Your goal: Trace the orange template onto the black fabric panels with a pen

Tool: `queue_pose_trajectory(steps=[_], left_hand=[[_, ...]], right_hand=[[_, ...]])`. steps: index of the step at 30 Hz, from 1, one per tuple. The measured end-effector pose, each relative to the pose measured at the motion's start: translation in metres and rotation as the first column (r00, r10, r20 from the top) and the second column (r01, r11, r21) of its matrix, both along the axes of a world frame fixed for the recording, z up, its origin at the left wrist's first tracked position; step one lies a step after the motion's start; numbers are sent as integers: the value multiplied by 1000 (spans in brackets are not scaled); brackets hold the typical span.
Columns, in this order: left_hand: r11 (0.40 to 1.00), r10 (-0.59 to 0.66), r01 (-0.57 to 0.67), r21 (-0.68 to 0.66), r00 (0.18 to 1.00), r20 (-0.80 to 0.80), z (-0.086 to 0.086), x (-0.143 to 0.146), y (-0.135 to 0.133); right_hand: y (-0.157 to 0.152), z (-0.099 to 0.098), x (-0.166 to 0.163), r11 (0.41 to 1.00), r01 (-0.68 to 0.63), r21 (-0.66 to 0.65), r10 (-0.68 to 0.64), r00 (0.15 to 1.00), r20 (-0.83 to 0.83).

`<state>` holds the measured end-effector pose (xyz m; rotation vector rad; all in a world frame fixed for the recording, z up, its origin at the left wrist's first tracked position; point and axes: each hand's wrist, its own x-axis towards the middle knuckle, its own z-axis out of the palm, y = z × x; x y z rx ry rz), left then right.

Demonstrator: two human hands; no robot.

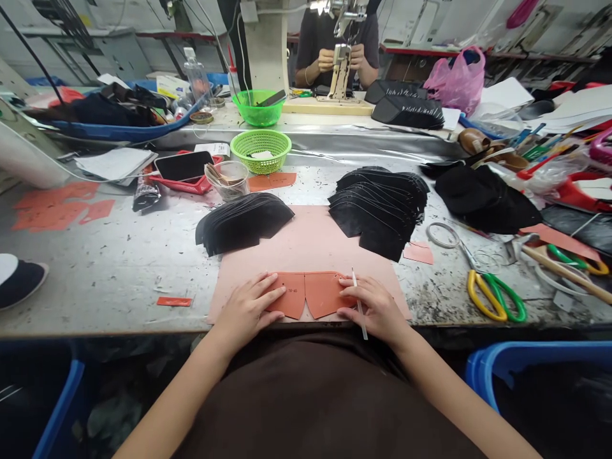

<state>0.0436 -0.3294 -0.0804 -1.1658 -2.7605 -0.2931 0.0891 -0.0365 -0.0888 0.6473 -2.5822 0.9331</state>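
Observation:
An orange pattern template (288,294) with a notch at its lower middle lies flat near the table's front edge. Beneath it is a pale pink board (306,245). My left hand (248,303) rests palm down on the template's left end, fingers spread and holding nothing. On the right end lies my right hand (375,306), with a thin white marking pencil (354,280) held between its fingers, tilted. Two fanned stacks of black cut pieces flank the board's far side: a smaller left stack (243,220) and a larger right stack (382,207).
Yellow-and-green-handled scissors (497,296) and a hammer (564,268) lie at right. Green baskets (261,152), a phone (184,167) and a plastic cup (227,182) stand farther back. Blue bins (488,363) flank me below. Across the table, another person's hands (342,58) work at a sewing machine.

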Motion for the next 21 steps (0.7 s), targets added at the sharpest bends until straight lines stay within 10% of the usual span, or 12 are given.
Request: queue_pose_trajectory(steps=[21], left_hand=[[990, -139, 138, -18, 974, -180, -18, 30, 37]], right_hand=[[-1, 1, -1, 999, 16, -45, -13, 997, 75]])
